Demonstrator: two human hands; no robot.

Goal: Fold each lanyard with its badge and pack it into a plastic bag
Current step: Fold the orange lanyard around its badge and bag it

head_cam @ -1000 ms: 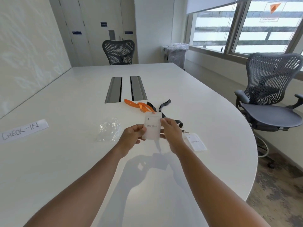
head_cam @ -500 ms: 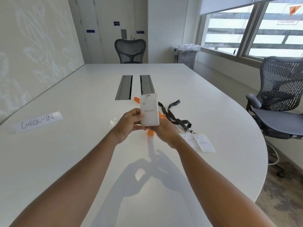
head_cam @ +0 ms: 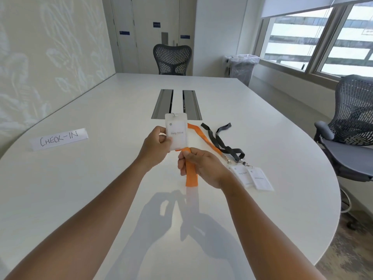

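Observation:
My left hand (head_cam: 154, 145) holds a white name badge (head_cam: 176, 131) upright above the table. Below the badge, my right hand (head_cam: 201, 166) pinches an orange lanyard (head_cam: 190, 174), whose folded loop hangs down past my fingers. A second orange lanyard (head_cam: 203, 138) lies on the table behind my hands, running to a clip by another badge (head_cam: 241, 175). A black lanyard (head_cam: 221, 143) lies beside it with its own badge (head_cam: 260, 178). No plastic bag shows; my hands may hide it.
A paper sign reading CHECK-IN (head_cam: 59, 138) lies at the left on the white table (head_cam: 101, 188). Two metal cable hatches (head_cam: 176, 104) sit mid-table. Mesh chairs stand at the far end (head_cam: 172, 59) and at the right (head_cam: 351, 126). A lined bin (head_cam: 242, 68) stands by the window.
I have lifted the badge higher and my right hand has dropped below it, drawing the orange lanyard down into a hanging fold. The camera has tilted, and the plastic bag is out of sight.

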